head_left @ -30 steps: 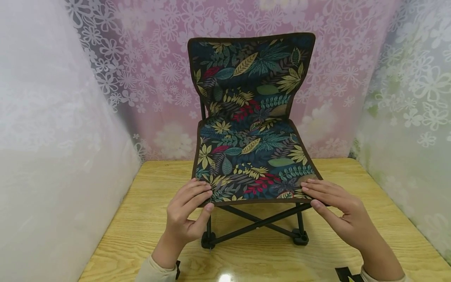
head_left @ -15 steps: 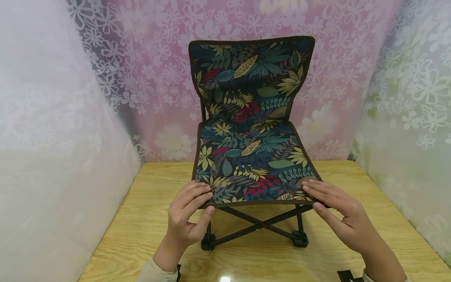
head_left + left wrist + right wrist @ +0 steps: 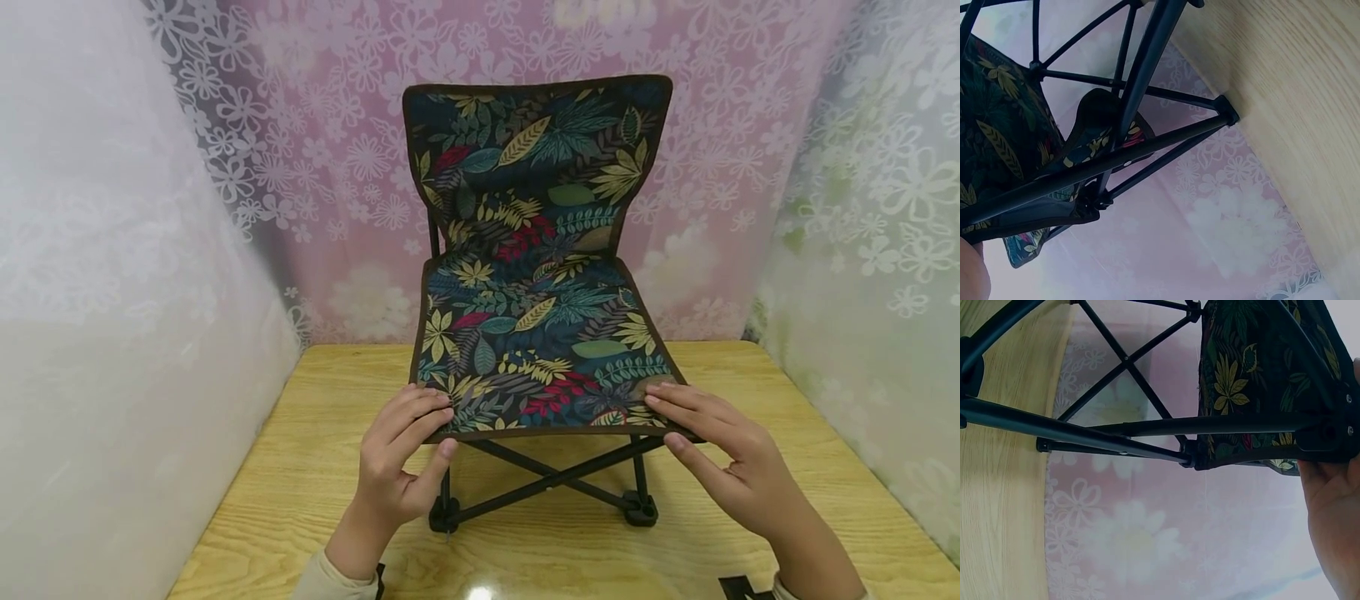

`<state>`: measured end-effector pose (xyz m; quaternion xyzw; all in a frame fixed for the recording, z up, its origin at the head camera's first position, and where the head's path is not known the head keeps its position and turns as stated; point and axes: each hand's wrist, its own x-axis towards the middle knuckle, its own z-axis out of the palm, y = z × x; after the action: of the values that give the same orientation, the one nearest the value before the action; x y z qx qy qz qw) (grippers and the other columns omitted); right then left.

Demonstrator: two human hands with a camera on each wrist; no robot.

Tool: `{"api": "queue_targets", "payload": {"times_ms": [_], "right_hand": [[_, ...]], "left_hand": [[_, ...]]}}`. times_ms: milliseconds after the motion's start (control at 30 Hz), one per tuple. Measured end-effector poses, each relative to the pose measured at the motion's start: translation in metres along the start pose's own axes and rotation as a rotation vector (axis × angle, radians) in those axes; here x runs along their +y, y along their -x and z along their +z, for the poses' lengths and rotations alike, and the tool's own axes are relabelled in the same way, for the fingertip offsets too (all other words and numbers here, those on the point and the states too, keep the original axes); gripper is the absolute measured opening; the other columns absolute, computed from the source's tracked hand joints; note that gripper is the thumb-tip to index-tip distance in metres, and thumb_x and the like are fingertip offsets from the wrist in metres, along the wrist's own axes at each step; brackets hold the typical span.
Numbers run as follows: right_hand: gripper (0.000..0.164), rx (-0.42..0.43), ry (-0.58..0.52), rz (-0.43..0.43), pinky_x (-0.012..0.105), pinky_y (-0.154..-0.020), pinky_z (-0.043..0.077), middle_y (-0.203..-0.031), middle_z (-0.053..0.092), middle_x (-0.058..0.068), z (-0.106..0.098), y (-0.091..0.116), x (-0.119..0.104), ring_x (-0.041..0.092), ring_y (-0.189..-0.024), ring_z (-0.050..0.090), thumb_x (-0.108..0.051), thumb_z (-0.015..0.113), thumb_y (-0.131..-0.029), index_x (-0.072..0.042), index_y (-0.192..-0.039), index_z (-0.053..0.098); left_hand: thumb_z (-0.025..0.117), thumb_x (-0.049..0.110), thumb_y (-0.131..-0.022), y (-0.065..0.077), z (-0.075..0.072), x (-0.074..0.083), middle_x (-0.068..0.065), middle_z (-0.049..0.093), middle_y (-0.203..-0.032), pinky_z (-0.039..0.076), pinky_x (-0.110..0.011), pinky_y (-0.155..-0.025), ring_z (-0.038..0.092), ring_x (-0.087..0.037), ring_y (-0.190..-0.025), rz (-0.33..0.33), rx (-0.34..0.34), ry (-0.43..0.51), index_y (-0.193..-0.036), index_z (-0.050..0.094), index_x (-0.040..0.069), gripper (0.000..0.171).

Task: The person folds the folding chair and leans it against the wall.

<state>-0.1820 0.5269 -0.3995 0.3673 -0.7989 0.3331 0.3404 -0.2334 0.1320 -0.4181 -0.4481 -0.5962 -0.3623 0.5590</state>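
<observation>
A small folding chair (image 3: 536, 333) with dark, leaf-printed fabric and a black crossed-tube frame stands unfolded on the wooden table. On the seat's front left corner rests my left hand (image 3: 405, 450), its fingers laid flat over the fabric and its thumb along the front edge. My right hand (image 3: 727, 450) lies the same way on the front right corner. From beneath, the left wrist view shows the black frame tubes (image 3: 1141, 69) and a bit of that hand at the lower left. In the right wrist view, the right hand (image 3: 1338, 519) touches the seat corner from the side.
The wooden table (image 3: 337, 392) reaches back to a pink flowered curtain (image 3: 337, 150). A whitish sheet (image 3: 112, 333) hangs on the left, and a pale flowered one (image 3: 877, 250) on the right. Black feet (image 3: 639, 508) of the chair stand on the tabletop.
The chair sits slightly lower in the view than one second ago, its back especially. Both hands stay on the same seat corners, with barely any shift over the last half second.
</observation>
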Motion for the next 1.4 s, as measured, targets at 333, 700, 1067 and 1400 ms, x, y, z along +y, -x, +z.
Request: {"api": "queue_targets", "payload": {"times_ms": [333,700,1067,1400], "right_hand": [[0.039,0.017,0.018,0.030,0.021,-0.125,0.034,-0.142,0.069,0.013,0.0021,0.0020,0.0012,0.017,-0.148,0.053,0.003,0.074,-0.094,0.001,-0.132,0.073],[0.032,0.033,0.008,0.003,0.022,-0.125,0.035,-0.139,0.070,0.016,0.0061,-0.0004,-0.0019,0.016,-0.144,0.056,-0.001,0.072,-0.098,0.002,-0.130,0.074],[0.030,0.030,0.035,0.010,0.023,-0.126,0.034,-0.138,0.070,0.016,0.0058,-0.0030,-0.0045,0.016,-0.143,0.056,0.001,0.069,-0.099,-0.001,-0.128,0.075],[0.025,0.059,0.020,-0.009,0.025,-0.126,0.034,-0.134,0.072,0.016,0.0101,-0.0036,-0.0064,0.016,-0.139,0.057,-0.002,0.064,-0.103,-0.001,-0.125,0.077]], "left_hand": [[0.064,0.021,-0.106,0.0027,0.0005,-0.0003,-0.024,0.075,-0.105,0.048,-0.042,-0.119,0.070,-0.041,-0.104,0.000,-0.004,-0.001,-0.100,0.078,-0.007,0.032],[0.064,0.021,-0.107,0.0040,0.0024,0.0022,-0.025,0.073,-0.108,0.046,-0.045,-0.120,0.068,-0.041,-0.106,0.000,0.007,-0.015,-0.103,0.078,-0.007,0.032],[0.059,0.021,-0.110,0.0023,0.0030,0.0041,-0.025,0.071,-0.110,0.044,-0.047,-0.122,0.066,-0.041,-0.107,-0.001,-0.038,-0.043,-0.106,0.077,-0.007,0.034],[0.057,0.021,-0.110,0.0040,0.0063,0.0063,-0.023,0.072,-0.105,0.044,-0.047,-0.122,0.066,-0.041,-0.105,-0.016,-0.019,-0.061,-0.103,0.077,-0.007,0.035]]}}
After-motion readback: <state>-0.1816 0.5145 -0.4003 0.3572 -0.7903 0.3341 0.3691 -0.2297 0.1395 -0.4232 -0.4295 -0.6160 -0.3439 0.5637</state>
